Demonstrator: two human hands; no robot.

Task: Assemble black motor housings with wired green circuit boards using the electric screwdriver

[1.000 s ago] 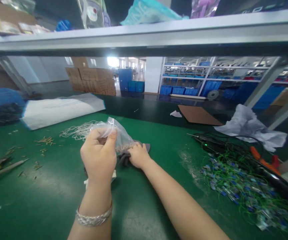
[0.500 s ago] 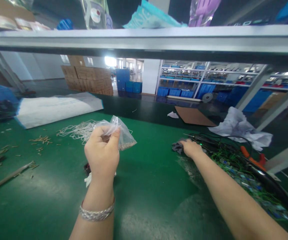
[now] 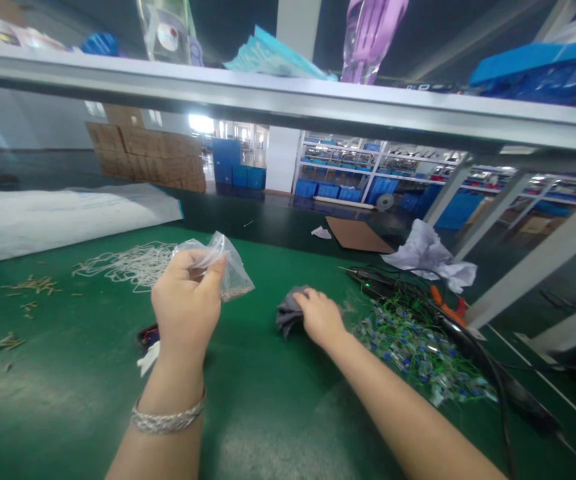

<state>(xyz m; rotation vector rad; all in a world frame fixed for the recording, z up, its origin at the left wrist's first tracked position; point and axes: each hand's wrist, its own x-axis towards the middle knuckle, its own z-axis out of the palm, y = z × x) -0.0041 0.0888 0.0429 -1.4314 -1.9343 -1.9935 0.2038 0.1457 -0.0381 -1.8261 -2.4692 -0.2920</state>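
Note:
Between thumb and fingers, my left hand point(image 3: 188, 300) pinches a clear plastic bag point(image 3: 235, 270) above the green table point(image 3: 253, 393). Small brownish bits lie in the bag's lower corner. My right hand point(image 3: 321, 317) is closed on a dark grey cloth point(image 3: 291, 311) that rests on the tabletop. Under my left wrist, a dark object with a red part point(image 3: 148, 335) and a white piece point(image 3: 148, 359) are partly hidden. Behind the left hand lies a tangle of white cords point(image 3: 128, 265).
Right of my right hand are a heap of small parts with green wires point(image 3: 418, 343), a black cable and an orange-handled tool point(image 3: 448, 307). Crumpled paper point(image 3: 431, 253) and brown cardboard point(image 3: 358, 235) lie farther back. Small brass-coloured pieces point(image 3: 35, 285) are scattered at left. A shelf point(image 3: 268, 93) crosses overhead.
My right hand has drawn the grey cloth leftward across the table, away from the wire heap. The left hand still holds the bag. The camera view has turned somewhat to the right.

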